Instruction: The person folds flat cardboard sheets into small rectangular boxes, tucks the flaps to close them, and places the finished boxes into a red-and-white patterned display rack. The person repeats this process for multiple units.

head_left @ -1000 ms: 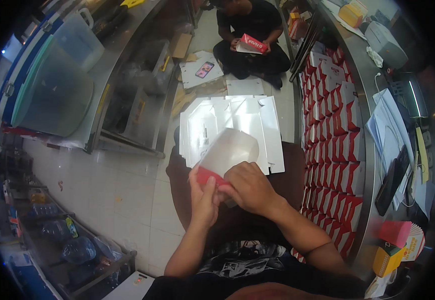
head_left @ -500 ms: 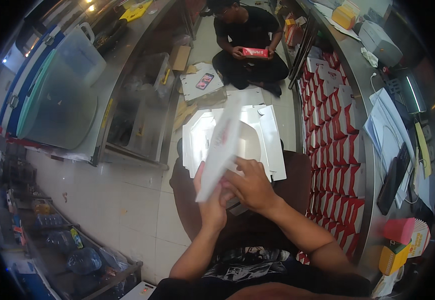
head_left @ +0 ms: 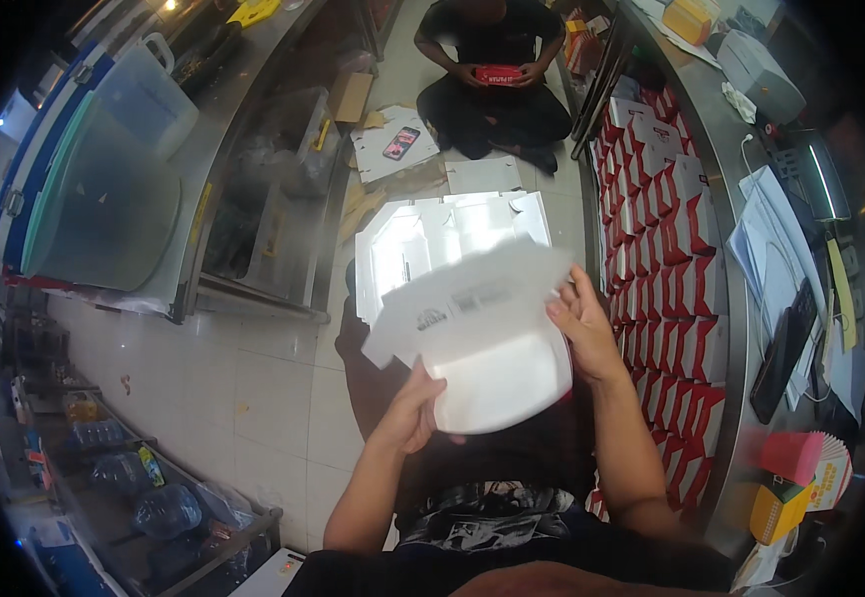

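In front of my chest I hold a white cardboard box blank (head_left: 497,383), bent across its middle. Its upper panel carries small dark print and leans away from me, while the lower panel bulges toward me with a rounded edge. My left hand (head_left: 410,410) grips the lower left side, its thumb on top. At the upper right edge, the fingers of my right hand (head_left: 583,323) close on a corner. Just beyond lies a stack of flat white blanks (head_left: 383,244), its near part hidden by the held one. The stack rests on a dark brown seat (head_left: 353,368).
Opposite me a person (head_left: 492,99) sits cross-legged holding a red box (head_left: 498,76). A phone (head_left: 401,143) lies on cardboard. Folded red-and-white boxes (head_left: 661,289) are piled at right, beside a metal counter (head_left: 726,418). A rack with bottles (head_left: 167,509) stands lower left.
The blank was seen nearly edge-on with my hands close together; now it is turned broadside and bent. My right hand has moved right to its far corner. The other person's head has lowered.
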The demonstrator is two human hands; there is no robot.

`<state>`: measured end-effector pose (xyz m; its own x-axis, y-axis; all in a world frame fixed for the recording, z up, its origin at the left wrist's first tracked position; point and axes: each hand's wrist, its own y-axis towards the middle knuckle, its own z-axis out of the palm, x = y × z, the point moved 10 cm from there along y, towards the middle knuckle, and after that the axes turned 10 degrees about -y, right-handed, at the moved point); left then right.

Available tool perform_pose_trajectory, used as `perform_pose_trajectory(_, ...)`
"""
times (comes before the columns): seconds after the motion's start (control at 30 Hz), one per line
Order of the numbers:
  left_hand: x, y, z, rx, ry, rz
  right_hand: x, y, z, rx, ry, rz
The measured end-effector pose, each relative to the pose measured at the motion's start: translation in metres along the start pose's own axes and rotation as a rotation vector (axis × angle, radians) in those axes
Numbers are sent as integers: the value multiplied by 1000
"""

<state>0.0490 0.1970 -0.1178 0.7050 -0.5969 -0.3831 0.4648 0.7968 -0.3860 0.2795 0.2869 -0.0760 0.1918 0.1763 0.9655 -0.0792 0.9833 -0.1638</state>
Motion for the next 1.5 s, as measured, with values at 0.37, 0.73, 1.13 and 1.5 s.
perform_pose_trajectory(0.37,-82,7,-58,-264,-168,620,-38,-5,18,-214,208,137)
perform_pose_trajectory(0.73,-33,3,-49,-224,530,111,-55,-34,60,353,-62,443)
perform_pose_trajectory(1.13,-57,-14,12,182,319,484,-9,-2,14,-49,-244,171)
perform_pose_trajectory(1.5,-31,7,-35,-343,114,356,-3,-14,34,37,-9,-91)
